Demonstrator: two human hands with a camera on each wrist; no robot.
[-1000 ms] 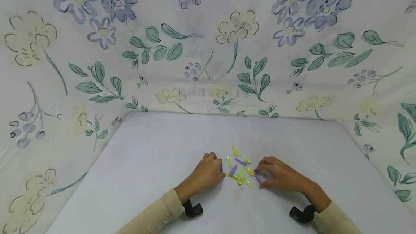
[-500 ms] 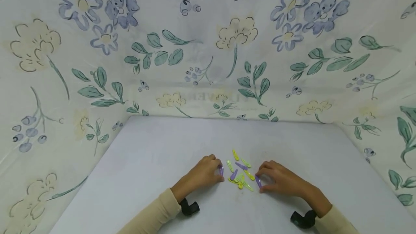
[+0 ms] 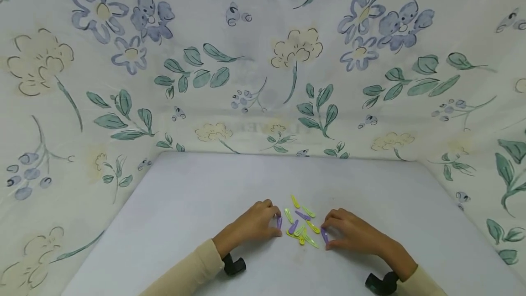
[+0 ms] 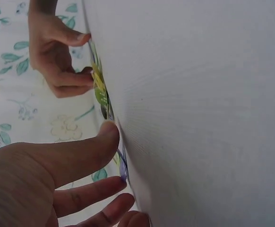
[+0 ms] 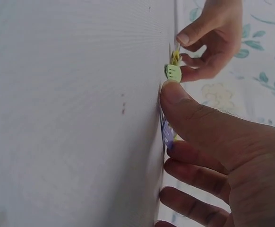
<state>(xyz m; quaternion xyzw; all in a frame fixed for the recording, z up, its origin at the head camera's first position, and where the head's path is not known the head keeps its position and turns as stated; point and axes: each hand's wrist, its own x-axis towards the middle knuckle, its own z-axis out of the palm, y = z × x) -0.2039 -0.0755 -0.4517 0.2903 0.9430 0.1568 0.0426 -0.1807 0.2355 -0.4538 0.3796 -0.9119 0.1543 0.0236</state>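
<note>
Between the thumb and fingers of my left hand (image 3: 252, 224) stands a purple snap hair clip (image 3: 279, 222), at the left side of a loose group of clips. On the opposite side, my right hand (image 3: 355, 232) holds another purple hair clip (image 3: 324, 235) the same way. Both clips are at the table surface, partly covered by fingertips. Among the clips between the hands are a yellow hair clip (image 3: 295, 201), a light green hair clip (image 3: 289, 215) and a purple hair clip (image 3: 302, 215). Several yellow and green ones overlap at the near side. Thumbs hide parts of the held clips in the wrist views.
The white tabletop (image 3: 205, 182) stretches around the clips, with a floral cloth (image 3: 246, 72) behind it and at both sides. Black wrist cameras sit under each forearm, the left camera (image 3: 235, 266) and the right camera (image 3: 381, 283).
My left wrist has shifted slightly left and its purple clip shows more clearly. The right hand keeps its hold. The head view has tilted up a little; the other clips lie as before.
</note>
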